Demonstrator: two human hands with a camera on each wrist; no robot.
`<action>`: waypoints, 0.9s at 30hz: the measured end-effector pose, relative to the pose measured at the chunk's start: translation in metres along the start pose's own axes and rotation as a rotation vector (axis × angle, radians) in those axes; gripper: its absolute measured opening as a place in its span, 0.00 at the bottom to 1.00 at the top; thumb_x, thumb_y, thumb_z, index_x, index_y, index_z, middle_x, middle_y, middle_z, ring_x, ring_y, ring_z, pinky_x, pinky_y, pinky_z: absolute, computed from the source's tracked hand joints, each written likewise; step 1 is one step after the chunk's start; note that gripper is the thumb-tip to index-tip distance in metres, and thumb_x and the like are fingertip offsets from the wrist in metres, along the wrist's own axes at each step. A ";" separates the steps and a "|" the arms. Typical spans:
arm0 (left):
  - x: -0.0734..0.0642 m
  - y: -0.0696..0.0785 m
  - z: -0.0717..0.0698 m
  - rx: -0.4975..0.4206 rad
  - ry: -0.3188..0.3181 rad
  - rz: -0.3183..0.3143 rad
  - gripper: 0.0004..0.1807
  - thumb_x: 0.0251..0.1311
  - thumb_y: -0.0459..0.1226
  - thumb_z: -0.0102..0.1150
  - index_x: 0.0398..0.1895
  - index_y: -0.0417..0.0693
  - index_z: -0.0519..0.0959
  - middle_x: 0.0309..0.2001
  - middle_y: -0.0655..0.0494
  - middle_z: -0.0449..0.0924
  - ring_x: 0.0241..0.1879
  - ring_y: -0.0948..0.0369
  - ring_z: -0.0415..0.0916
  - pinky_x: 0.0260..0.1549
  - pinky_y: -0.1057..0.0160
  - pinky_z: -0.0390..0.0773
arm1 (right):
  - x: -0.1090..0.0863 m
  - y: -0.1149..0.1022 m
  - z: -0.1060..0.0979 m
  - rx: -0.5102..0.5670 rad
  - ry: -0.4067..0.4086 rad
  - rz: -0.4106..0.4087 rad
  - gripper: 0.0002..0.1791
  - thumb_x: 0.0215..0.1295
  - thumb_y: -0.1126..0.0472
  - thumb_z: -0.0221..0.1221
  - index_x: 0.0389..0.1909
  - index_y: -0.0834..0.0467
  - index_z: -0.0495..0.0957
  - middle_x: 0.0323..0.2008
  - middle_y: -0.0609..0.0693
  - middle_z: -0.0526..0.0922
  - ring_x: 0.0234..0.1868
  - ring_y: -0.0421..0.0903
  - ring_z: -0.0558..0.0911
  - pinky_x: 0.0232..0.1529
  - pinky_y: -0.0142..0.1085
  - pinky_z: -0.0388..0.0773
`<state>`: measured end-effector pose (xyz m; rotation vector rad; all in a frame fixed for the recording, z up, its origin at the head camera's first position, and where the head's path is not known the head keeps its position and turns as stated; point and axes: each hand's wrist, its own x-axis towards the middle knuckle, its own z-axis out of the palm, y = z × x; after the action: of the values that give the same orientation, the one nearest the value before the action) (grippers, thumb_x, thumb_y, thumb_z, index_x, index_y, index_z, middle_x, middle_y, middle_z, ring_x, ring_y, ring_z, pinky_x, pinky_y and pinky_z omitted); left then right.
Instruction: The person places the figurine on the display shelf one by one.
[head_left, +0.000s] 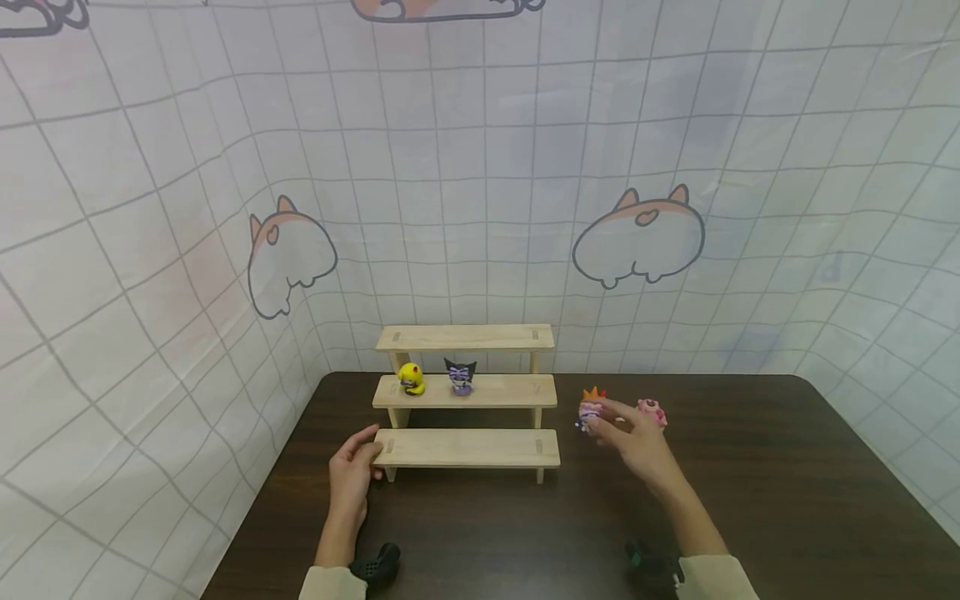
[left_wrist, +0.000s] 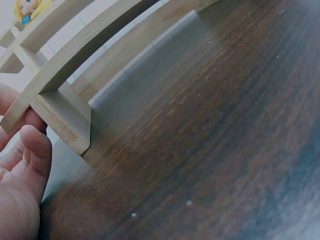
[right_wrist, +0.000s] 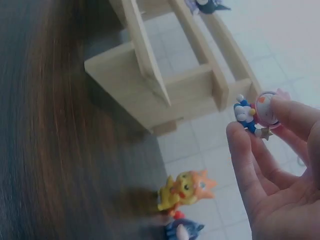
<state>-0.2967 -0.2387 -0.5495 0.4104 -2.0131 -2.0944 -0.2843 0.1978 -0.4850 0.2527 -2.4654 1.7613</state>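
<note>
A three-step wooden display shelf [head_left: 465, 447] stands on the dark table. At its lowest step's left end, my left hand [head_left: 351, 475] grips the board, thumb in front [left_wrist: 36, 145]. My right hand [head_left: 637, 437] pinches a small figurine [right_wrist: 245, 112] in blue and white with a round white head, held off the table to the right of the shelf. On the middle step sit a yellow figurine [head_left: 411, 379] and a black-and-purple figurine [head_left: 461, 377] with pointed ears. My right fingers partly cover the held figurine.
A pink figurine [head_left: 652, 411] is just beyond my right hand. In the right wrist view, a yellow figurine with an orange crown [right_wrist: 185, 190] and a dark blue one [right_wrist: 182, 230] stand on the table [right_wrist: 75, 175]. A grid-patterned cloth [head_left: 487, 167] hangs behind the table.
</note>
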 end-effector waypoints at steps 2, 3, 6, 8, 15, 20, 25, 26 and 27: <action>0.000 0.000 0.000 -0.001 0.001 -0.002 0.23 0.70 0.33 0.56 0.67 0.42 0.76 0.57 0.50 0.79 0.29 0.67 0.73 0.23 0.69 0.76 | -0.001 -0.005 0.003 0.017 0.004 -0.001 0.28 0.72 0.57 0.63 0.68 0.66 0.73 0.55 0.69 0.83 0.43 0.47 0.89 0.45 0.32 0.86; 0.001 0.000 0.000 0.000 0.000 -0.004 0.23 0.70 0.33 0.56 0.67 0.42 0.76 0.58 0.50 0.78 0.28 0.67 0.73 0.23 0.69 0.76 | -0.002 -0.007 0.005 0.032 0.008 -0.001 0.28 0.71 0.58 0.63 0.68 0.66 0.73 0.55 0.69 0.83 0.44 0.48 0.89 0.45 0.32 0.86; 0.002 -0.001 0.000 0.001 -0.007 -0.017 0.22 0.70 0.33 0.55 0.67 0.42 0.76 0.60 0.48 0.77 0.29 0.66 0.73 0.23 0.69 0.76 | -0.003 -0.012 0.011 0.063 0.007 -0.028 0.27 0.71 0.59 0.63 0.67 0.65 0.74 0.54 0.69 0.82 0.45 0.45 0.88 0.44 0.31 0.85; 0.003 -0.001 0.000 0.001 -0.012 -0.022 0.22 0.71 0.33 0.55 0.67 0.42 0.76 0.61 0.46 0.76 0.29 0.66 0.73 0.23 0.68 0.76 | -0.004 -0.015 0.015 0.083 0.009 -0.049 0.26 0.71 0.60 0.63 0.66 0.65 0.75 0.53 0.68 0.82 0.43 0.42 0.87 0.44 0.30 0.85; 0.003 -0.003 0.000 0.005 -0.010 -0.015 0.22 0.71 0.34 0.55 0.67 0.43 0.76 0.62 0.47 0.76 0.30 0.66 0.73 0.23 0.69 0.76 | -0.006 -0.021 0.032 0.077 0.004 -0.091 0.23 0.70 0.60 0.64 0.64 0.62 0.78 0.50 0.65 0.83 0.40 0.37 0.86 0.43 0.33 0.86; 0.004 -0.003 0.000 0.000 -0.008 -0.013 0.22 0.71 0.34 0.56 0.67 0.44 0.76 0.62 0.47 0.76 0.29 0.66 0.73 0.23 0.69 0.76 | -0.008 -0.023 0.045 0.104 0.026 -0.076 0.23 0.69 0.60 0.65 0.63 0.61 0.79 0.50 0.64 0.83 0.43 0.38 0.86 0.44 0.34 0.86; 0.002 -0.001 0.000 0.006 -0.008 -0.005 0.22 0.71 0.34 0.56 0.67 0.44 0.76 0.63 0.46 0.75 0.30 0.66 0.73 0.23 0.69 0.76 | -0.008 -0.024 0.057 0.130 0.049 -0.068 0.23 0.68 0.59 0.66 0.62 0.58 0.80 0.52 0.62 0.83 0.51 0.46 0.86 0.45 0.38 0.87; 0.001 -0.001 0.000 0.006 -0.008 -0.003 0.22 0.71 0.33 0.56 0.67 0.44 0.76 0.62 0.46 0.75 0.30 0.66 0.73 0.23 0.69 0.76 | -0.007 -0.025 0.059 0.133 0.054 -0.072 0.22 0.68 0.59 0.66 0.62 0.58 0.80 0.52 0.61 0.83 0.52 0.48 0.86 0.45 0.39 0.87; 0.001 0.000 0.000 0.008 -0.007 -0.001 0.22 0.71 0.33 0.56 0.67 0.43 0.76 0.62 0.46 0.76 0.30 0.66 0.73 0.23 0.69 0.76 | -0.007 -0.025 0.060 0.132 0.059 -0.070 0.22 0.68 0.59 0.66 0.62 0.57 0.81 0.52 0.61 0.83 0.53 0.50 0.85 0.45 0.40 0.87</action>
<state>-0.2974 -0.2390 -0.5500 0.4057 -2.0265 -2.0922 -0.2717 0.1337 -0.4826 0.2892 -2.2752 1.8759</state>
